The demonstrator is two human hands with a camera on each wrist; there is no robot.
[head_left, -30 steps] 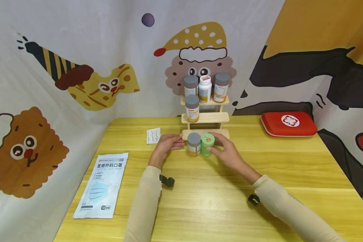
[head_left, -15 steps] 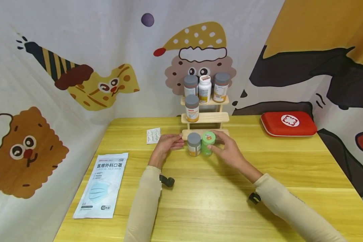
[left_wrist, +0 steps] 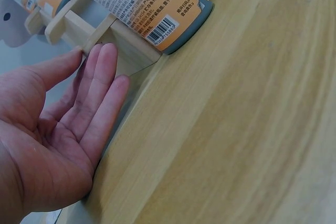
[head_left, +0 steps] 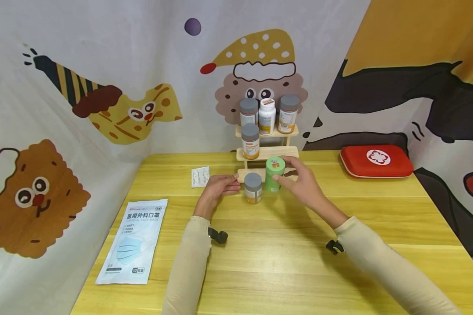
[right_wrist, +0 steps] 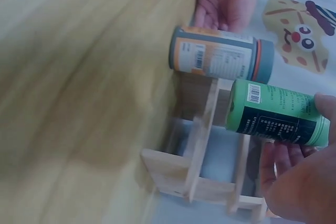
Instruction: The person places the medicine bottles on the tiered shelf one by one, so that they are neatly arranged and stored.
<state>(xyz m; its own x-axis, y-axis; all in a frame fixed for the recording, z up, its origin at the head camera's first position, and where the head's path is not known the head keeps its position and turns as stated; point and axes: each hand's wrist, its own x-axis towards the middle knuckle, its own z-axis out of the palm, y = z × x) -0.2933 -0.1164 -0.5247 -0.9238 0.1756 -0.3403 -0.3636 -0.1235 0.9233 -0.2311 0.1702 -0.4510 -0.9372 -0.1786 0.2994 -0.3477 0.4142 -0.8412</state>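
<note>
My right hand grips a green bottle with a round green lid, thumb on the near side and fingers behind. In the right wrist view the bottle is up off the table, before the wooden step shelf. My left hand pinches the left end of the lowest step of the shelf between thumb and fingertips, as the left wrist view shows of the hand. A grey-lidded jar with an orange and white label stands on the table in front of the shelf.
On the top step stand two grey-lidded jars and a white bottle between them. Another grey-lidded jar is on the middle step. A red first-aid case lies right, a mask packet and a blister pack left.
My right hand has lifted the green bottle from beside the grey-lidded jar, up and slightly right, toward the lowest step. The left hand has stayed at the shelf end.
</note>
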